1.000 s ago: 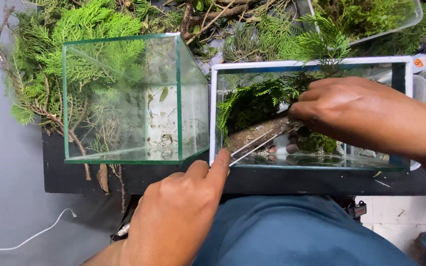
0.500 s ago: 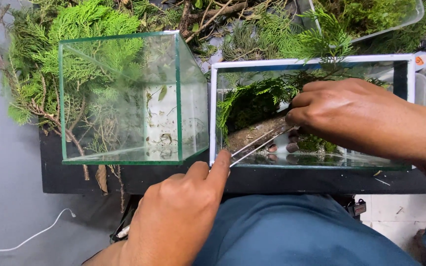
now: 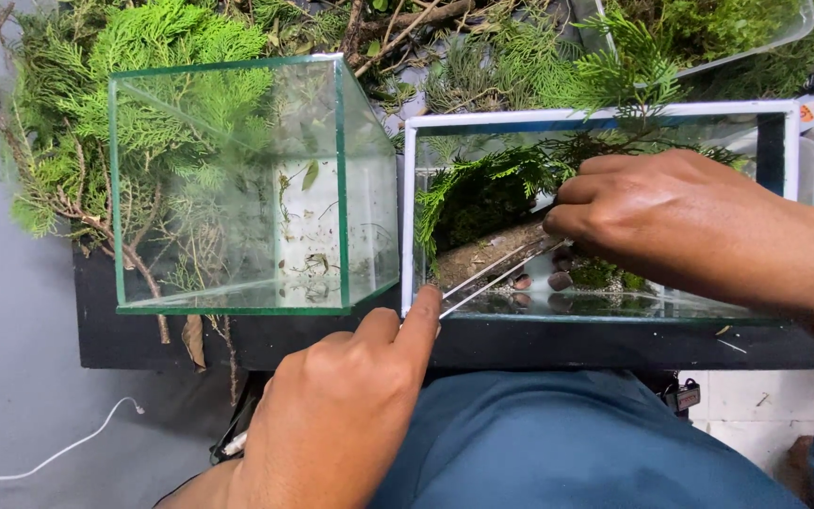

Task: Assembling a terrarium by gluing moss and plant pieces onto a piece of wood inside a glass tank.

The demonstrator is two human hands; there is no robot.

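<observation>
Already some moss (image 3: 482, 203) and soil sit in the tank (image 3: 407, 188), just past the right hand (image 3: 652, 212) whose fingers pinch long tweezers (image 3: 492, 273), while the left hand (image 3: 341, 415) presses its rim, much bare glass left.

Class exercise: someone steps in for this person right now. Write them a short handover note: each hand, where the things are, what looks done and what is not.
Left hand: index fingertip on the near corner of the white-framed glass tank, holding nothing.
Right hand: reaching into that tank, gripping long metal tweezers whose tips point toward the near left corner.
Inside the tank: soil, green cuttings and small dark pebbles are in.
The empty glass tank stands to its left, with only a few stray bits.
Loose conifer branches lie behind both tanks.
</observation>
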